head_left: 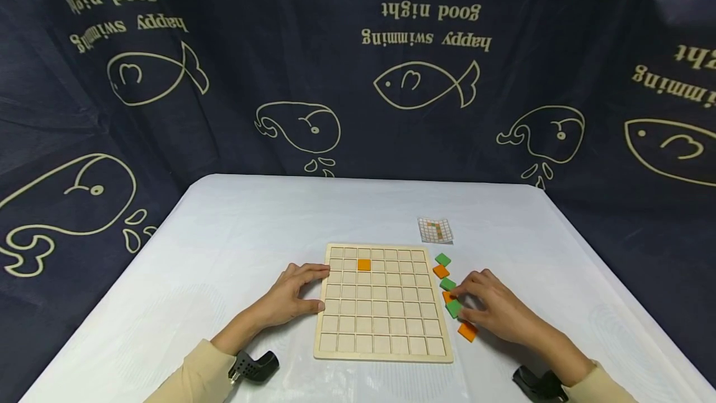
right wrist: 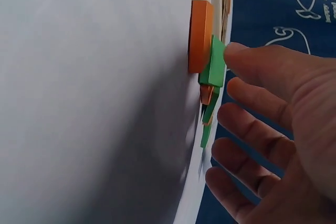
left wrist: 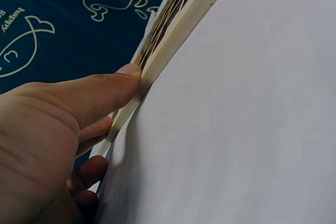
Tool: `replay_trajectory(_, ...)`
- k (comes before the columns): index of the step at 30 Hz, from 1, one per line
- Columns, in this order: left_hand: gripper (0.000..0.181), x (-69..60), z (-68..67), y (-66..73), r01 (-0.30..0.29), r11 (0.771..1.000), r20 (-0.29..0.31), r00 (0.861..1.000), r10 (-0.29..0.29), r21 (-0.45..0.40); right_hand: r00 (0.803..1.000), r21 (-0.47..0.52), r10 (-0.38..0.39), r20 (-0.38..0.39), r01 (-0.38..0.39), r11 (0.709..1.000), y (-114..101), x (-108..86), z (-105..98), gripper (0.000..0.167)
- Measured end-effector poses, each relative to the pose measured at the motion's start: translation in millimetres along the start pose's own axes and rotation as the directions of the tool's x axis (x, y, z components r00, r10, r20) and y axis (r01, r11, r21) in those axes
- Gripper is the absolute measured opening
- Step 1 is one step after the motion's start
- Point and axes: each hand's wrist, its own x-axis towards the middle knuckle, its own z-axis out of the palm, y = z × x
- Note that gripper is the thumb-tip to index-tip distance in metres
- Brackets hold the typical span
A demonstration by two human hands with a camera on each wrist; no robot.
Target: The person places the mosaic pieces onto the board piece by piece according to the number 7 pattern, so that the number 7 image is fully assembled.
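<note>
A square wooden grid board (head_left: 386, 357) lies on the table, with one orange tile (head_left: 364, 264) in a cell of its second row from the far side. My left hand (head_left: 288, 294) rests against the board's left edge, thumb and fingers spread apart. Beside the right edge runs a loose row of green and orange tiles. Over that row hovers my right hand (head_left: 495, 306), fingertips at an orange tile (head_left: 447, 297) and thumb near a green tile (head_left: 454, 309). Its thumb and fingers are apart in the right wrist view, where the nearest orange tile (right wrist: 200, 35) stands out.
Behind the board's right corner lies a small printed grid card (head_left: 435, 230). More tiles continue the row, including a far green tile (head_left: 443, 259) and a near orange tile (head_left: 467, 331). The white table (head_left: 252, 204) ends at a dark patterned curtain (head_left: 313, 42).
</note>
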Motion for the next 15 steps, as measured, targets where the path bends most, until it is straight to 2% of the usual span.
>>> replay_trajectory(7, 0.062, 0.7, 0.4, -1.3, -0.005, 1.0, -0.009, 1.0, 0.005, 0.005, 0.997, -0.016, -0.072, -0.005, 0.072, 0.997, 7.8, -1.8, 1.8, 0.027)
replay_trajectory(15, 0.063, -0.7, 0.2, 0.1, 0.01, 1.0, -0.008, 1.0, -0.01, 0.025, 0.996, -0.005, -0.093, 0.0, 0.093, 0.996, 13.0, -1.8, 2.4, 0.028)
